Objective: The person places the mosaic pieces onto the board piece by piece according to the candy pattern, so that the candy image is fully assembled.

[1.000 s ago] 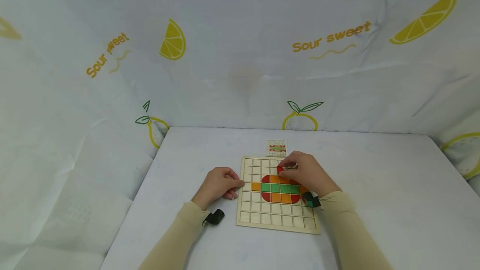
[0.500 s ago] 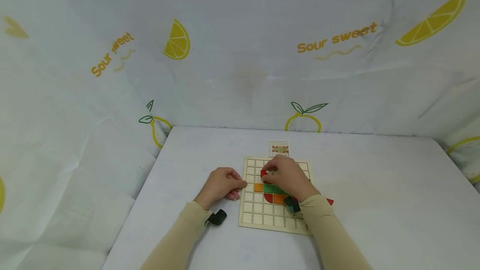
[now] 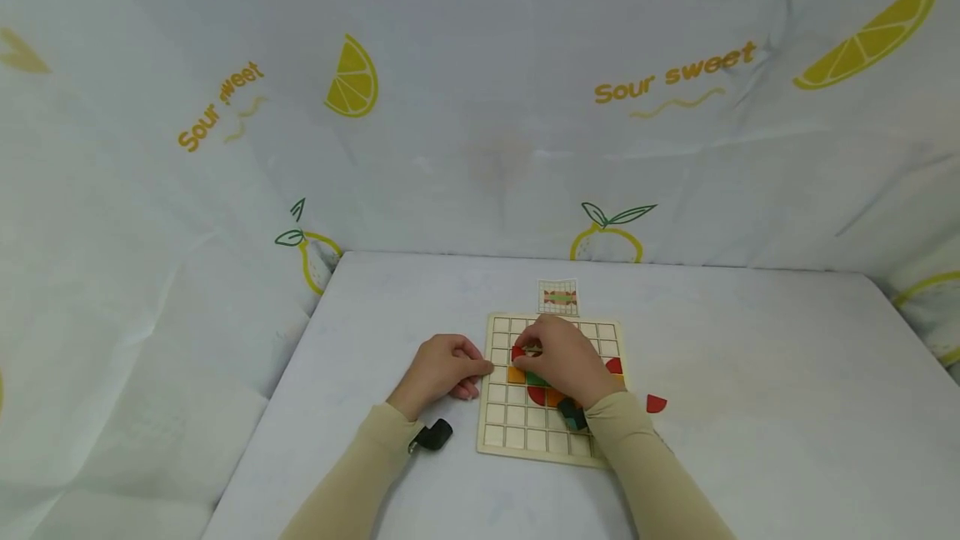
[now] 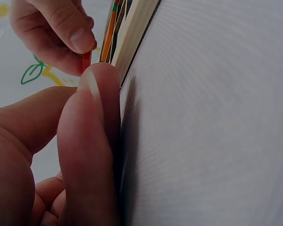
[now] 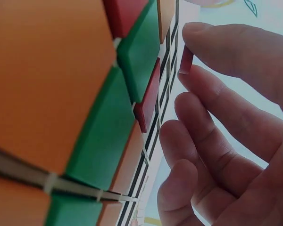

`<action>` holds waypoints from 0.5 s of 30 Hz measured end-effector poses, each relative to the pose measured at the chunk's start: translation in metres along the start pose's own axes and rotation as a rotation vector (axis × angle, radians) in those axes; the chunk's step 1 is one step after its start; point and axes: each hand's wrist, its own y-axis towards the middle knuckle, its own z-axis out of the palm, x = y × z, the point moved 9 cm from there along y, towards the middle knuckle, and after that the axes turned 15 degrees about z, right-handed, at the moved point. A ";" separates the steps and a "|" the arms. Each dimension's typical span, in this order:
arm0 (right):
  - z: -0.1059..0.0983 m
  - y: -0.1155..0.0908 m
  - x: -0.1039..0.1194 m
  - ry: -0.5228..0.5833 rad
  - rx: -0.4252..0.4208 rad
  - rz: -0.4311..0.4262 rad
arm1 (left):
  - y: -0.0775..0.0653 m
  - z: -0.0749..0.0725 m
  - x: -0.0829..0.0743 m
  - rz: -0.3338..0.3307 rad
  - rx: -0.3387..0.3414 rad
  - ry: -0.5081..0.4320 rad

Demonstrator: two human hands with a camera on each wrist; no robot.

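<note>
My right hand (image 3: 564, 357) is over the wooden grid board (image 3: 517, 440), pinching a small red tile (image 3: 517, 352) between thumb and forefinger. In the right wrist view this red tile (image 5: 186, 61) is seen edge-on, so its full outline is hidden. At the board's left edge, my left hand (image 3: 442, 369) touches the rim with its thumb and forefinger tips. Green, orange and red tiles fill part of the grid: an orange square (image 3: 517, 375) and a red quarter-round tile (image 3: 537, 395) show beside my right hand, which covers others.
A small pattern card (image 3: 558, 297) lies just behind the board. One loose red quarter-round tile (image 3: 656, 403) rests on the white table (image 3: 750, 440) to the right. A printed cloth (image 3: 480, 107) hangs behind the table.
My right hand has moved left and slightly toward me across the board, carrying the red tile. The loose red tile at right has come into view. The left hand has stayed at the edge.
</note>
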 end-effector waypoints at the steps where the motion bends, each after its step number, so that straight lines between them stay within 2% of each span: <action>1: 0.001 0.000 0.000 -0.005 0.001 0.003 | 0.000 0.000 0.000 0.001 0.000 0.000; 15: 0.005 0.002 0.000 -0.026 0.016 0.005 | -0.003 0.001 -0.005 0.007 -0.009 0.015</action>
